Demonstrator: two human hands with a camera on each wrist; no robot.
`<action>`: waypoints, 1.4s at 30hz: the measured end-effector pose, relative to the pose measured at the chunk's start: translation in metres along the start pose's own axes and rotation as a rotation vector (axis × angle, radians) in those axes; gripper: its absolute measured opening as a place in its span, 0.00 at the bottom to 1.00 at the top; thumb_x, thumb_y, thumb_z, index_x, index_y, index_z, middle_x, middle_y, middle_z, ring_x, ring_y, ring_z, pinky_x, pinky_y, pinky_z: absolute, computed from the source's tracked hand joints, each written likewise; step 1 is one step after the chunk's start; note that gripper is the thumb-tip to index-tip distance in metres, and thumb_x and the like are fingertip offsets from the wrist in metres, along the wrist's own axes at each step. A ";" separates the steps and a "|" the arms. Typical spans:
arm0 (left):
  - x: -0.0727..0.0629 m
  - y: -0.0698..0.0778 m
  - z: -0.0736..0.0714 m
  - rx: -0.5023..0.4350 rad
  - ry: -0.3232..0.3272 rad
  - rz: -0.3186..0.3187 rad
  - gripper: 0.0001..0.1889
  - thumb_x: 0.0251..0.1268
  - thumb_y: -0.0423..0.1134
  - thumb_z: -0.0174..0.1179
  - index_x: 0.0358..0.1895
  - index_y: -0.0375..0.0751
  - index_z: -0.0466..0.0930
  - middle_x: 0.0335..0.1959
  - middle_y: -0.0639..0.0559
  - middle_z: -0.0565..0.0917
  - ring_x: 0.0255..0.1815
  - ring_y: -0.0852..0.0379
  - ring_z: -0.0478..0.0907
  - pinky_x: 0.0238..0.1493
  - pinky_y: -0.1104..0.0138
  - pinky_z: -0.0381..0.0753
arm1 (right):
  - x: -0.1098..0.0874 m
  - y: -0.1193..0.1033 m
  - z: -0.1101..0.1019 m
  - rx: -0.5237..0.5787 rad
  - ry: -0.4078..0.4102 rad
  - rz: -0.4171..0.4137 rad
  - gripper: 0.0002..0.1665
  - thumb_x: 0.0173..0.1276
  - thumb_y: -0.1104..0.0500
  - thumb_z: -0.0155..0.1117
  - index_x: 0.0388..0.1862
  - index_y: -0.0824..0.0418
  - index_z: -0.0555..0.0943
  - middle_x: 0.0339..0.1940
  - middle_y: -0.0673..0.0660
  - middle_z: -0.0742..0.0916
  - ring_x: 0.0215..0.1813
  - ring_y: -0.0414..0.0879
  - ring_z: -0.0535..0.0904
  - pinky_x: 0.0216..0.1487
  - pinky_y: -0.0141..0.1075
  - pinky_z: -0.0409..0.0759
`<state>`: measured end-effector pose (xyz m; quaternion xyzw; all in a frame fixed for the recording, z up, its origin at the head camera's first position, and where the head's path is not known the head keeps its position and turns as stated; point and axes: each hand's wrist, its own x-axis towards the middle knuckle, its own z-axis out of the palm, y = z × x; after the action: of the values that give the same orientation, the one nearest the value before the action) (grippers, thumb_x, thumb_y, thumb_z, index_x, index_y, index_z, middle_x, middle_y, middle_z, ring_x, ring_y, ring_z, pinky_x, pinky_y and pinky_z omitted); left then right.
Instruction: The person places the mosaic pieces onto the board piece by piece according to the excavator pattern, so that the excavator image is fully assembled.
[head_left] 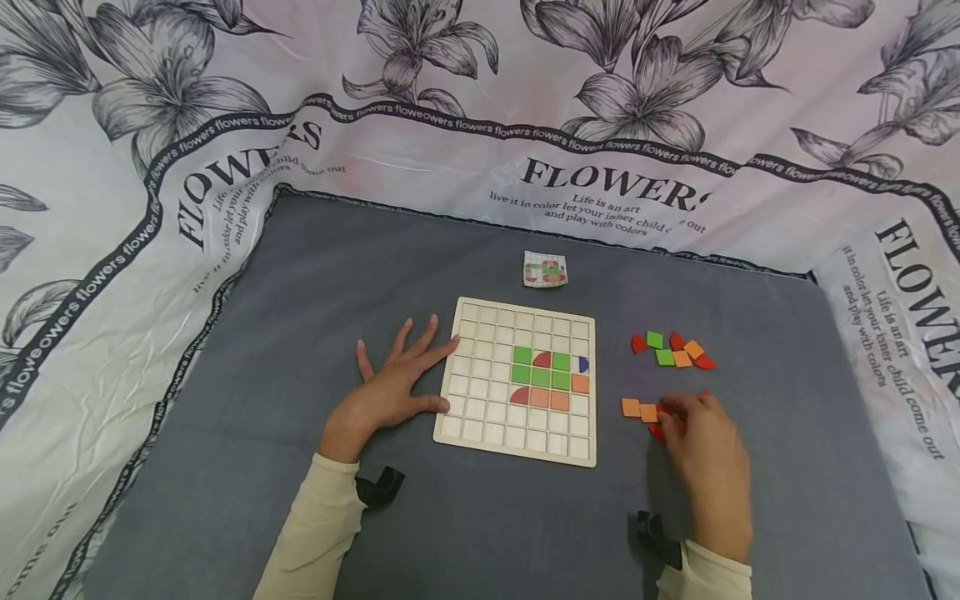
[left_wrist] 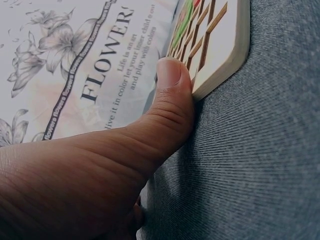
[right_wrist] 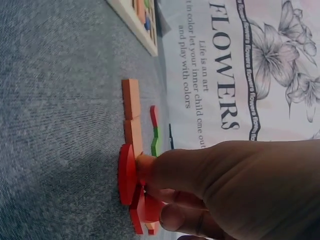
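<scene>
A light wooden grid board (head_left: 517, 454) holds green and orange square tiles, red quarter-round tiles and a blue half-round tile. My left hand (head_left: 393, 383) rests at its left side, fingers spread; the thumb (left_wrist: 170, 80) touches the board's edge (left_wrist: 220, 80). On the right, my right hand (head_left: 708, 446) is over a small group of loose tiles. Its curled thumb and fingers pinch a tile, mostly hidden, that looks orange in the right wrist view. Red tiles (right_wrist: 127, 175) lie against the fingertips. Two orange square tiles (head_left: 631, 407) lie in a row left of them.
Behind the right hand lies another group of loose tiles, with green squares (head_left: 655, 339), orange squares (head_left: 693, 349) and red rounded ones (head_left: 704, 362). A small printed pattern card (head_left: 545, 282) lies beyond the board. Flower-printed cloth (head_left: 442, 158) borders the grey tabletop (head_left: 315, 275).
</scene>
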<state>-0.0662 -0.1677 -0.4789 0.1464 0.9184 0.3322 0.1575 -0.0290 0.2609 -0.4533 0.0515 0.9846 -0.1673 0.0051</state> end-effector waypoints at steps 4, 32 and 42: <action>0.000 0.001 -0.001 -0.001 0.004 -0.006 0.51 0.60 0.59 0.73 0.86 0.60 0.59 0.89 0.52 0.43 0.89 0.41 0.29 0.68 0.25 0.12 | 0.000 -0.002 -0.001 -0.002 -0.019 -0.002 0.18 0.71 0.63 0.72 0.57 0.69 0.86 0.48 0.68 0.82 0.45 0.65 0.82 0.43 0.64 0.83; 0.000 0.001 0.000 0.008 0.000 0.000 0.51 0.60 0.59 0.73 0.85 0.59 0.59 0.89 0.51 0.44 0.89 0.40 0.30 0.68 0.24 0.13 | 0.012 -0.010 0.008 0.023 0.003 -0.025 0.22 0.70 0.61 0.70 0.59 0.70 0.81 0.50 0.69 0.83 0.44 0.61 0.79 0.46 0.59 0.82; 0.001 -0.002 0.001 0.016 -0.002 -0.005 0.51 0.60 0.60 0.73 0.86 0.61 0.58 0.89 0.52 0.43 0.89 0.41 0.29 0.68 0.24 0.12 | 0.008 -0.032 0.012 0.105 0.002 -0.228 0.25 0.68 0.64 0.71 0.62 0.69 0.78 0.54 0.67 0.83 0.42 0.56 0.79 0.42 0.54 0.84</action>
<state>-0.0674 -0.1679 -0.4813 0.1457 0.9212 0.3243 0.1579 -0.0399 0.2278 -0.4543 -0.0603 0.9739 -0.2182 -0.0178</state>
